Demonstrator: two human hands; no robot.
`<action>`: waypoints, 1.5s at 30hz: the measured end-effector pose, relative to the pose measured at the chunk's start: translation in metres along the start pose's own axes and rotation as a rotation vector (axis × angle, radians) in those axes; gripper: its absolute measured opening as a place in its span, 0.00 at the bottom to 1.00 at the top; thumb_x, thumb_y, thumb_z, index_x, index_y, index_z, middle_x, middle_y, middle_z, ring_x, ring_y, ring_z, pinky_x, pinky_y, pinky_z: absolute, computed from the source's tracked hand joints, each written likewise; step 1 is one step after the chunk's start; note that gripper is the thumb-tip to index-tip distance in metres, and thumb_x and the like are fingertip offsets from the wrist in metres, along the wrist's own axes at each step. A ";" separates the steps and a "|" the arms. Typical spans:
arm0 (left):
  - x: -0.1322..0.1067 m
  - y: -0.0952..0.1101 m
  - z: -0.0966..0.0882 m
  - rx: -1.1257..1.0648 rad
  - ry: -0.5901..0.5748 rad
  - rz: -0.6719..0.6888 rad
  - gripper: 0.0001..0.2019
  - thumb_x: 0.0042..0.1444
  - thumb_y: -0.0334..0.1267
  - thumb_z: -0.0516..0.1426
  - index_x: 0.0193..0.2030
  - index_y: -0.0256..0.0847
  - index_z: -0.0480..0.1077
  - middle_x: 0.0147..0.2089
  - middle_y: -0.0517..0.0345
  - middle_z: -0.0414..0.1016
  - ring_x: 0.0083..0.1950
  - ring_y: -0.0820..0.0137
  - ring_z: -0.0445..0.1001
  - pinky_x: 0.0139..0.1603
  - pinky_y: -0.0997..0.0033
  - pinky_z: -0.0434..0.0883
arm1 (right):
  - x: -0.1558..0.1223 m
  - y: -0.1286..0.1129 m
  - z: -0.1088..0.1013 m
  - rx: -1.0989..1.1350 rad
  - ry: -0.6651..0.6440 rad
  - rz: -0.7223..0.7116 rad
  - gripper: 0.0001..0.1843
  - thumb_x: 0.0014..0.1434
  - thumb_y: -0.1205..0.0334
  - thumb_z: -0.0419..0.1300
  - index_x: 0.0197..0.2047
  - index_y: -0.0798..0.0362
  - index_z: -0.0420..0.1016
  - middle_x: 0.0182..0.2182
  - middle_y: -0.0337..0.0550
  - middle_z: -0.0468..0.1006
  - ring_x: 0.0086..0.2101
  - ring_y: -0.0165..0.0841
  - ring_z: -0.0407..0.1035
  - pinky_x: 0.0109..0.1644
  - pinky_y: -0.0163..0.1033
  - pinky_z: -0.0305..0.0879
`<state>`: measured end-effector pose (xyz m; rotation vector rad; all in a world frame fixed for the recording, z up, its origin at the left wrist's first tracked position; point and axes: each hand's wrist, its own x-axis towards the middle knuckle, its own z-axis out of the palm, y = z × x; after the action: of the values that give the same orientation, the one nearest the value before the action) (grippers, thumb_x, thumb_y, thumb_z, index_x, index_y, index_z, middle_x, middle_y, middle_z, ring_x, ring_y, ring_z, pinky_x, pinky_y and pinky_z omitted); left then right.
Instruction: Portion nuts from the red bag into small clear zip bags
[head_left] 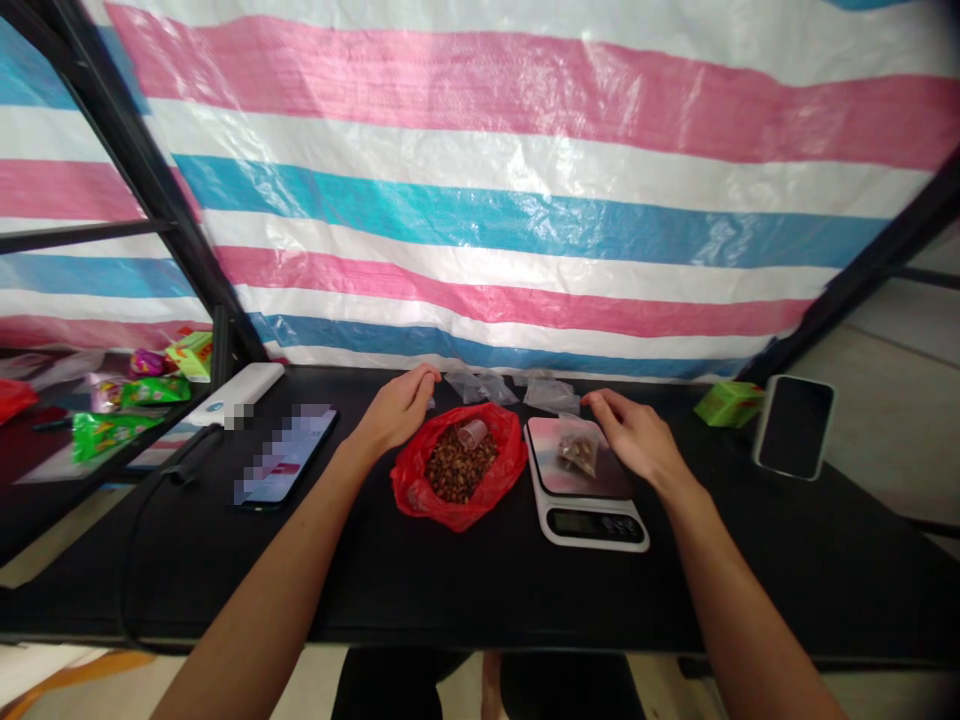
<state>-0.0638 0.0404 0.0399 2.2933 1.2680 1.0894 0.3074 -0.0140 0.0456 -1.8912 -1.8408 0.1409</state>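
Observation:
Behind a red plastic bag (403, 490), my left hand (397, 408) is closed, its fingers pressed together. A sliver of clear plastic shows below its fingertips, but what they hold is hidden. The red bag lies spread open, full of small brown kernels or beans (459, 472) with a small clear cup (472, 433) on top. To the right is a white kitchen scale (592, 530) with a metal plate, and on it a small clear bag (579, 452) of brown pieces. My right hand (637, 432) reaches over the scale's far right corner, fingers closed, fingertips close to empty clear bags (551, 393).
A phone (289, 462) and a white power bank (244, 392) lie left, with a black cable (139, 520). A green box (727, 403) and an upright white-framed device (795, 427) stand right. Black frame bars (142, 170) and a striped sheet (510, 240) bound the table.

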 end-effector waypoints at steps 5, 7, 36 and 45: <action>0.000 0.001 0.000 0.026 -0.044 0.036 0.17 0.72 0.44 0.42 0.43 0.43 0.69 0.36 0.56 0.74 0.38 0.65 0.74 0.43 0.66 0.67 | -0.007 -0.027 0.006 -0.145 -0.068 -0.082 0.26 0.69 0.37 0.48 0.46 0.40 0.83 0.28 0.43 0.83 0.30 0.42 0.76 0.32 0.40 0.56; 0.000 0.001 0.000 0.031 -0.042 0.032 0.17 0.72 0.44 0.42 0.43 0.43 0.69 0.36 0.56 0.74 0.38 0.64 0.74 0.43 0.65 0.67 | -0.008 -0.027 0.009 -0.106 -0.088 -0.139 0.24 0.69 0.38 0.50 0.45 0.40 0.82 0.28 0.41 0.82 0.30 0.40 0.75 0.32 0.40 0.56; 0.000 0.001 -0.004 0.042 -0.069 0.066 0.12 0.68 0.39 0.47 0.39 0.43 0.70 0.36 0.56 0.75 0.37 0.65 0.73 0.43 0.65 0.67 | -0.025 -0.035 0.007 0.054 -0.139 -0.417 0.21 0.58 0.52 0.67 0.54 0.42 0.74 0.49 0.42 0.78 0.36 0.37 0.74 0.41 0.42 0.68; -0.002 0.031 -0.007 -0.281 -0.058 0.048 0.13 0.67 0.48 0.54 0.45 0.41 0.72 0.41 0.54 0.77 0.43 0.65 0.74 0.47 0.65 0.71 | -0.019 -0.054 0.016 0.500 0.135 -0.439 0.13 0.64 0.54 0.64 0.51 0.45 0.75 0.43 0.45 0.73 0.42 0.39 0.71 0.47 0.45 0.70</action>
<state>-0.0514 0.0210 0.0619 2.1360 0.9736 1.1285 0.2501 -0.0299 0.0488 -1.1117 -1.8641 0.2837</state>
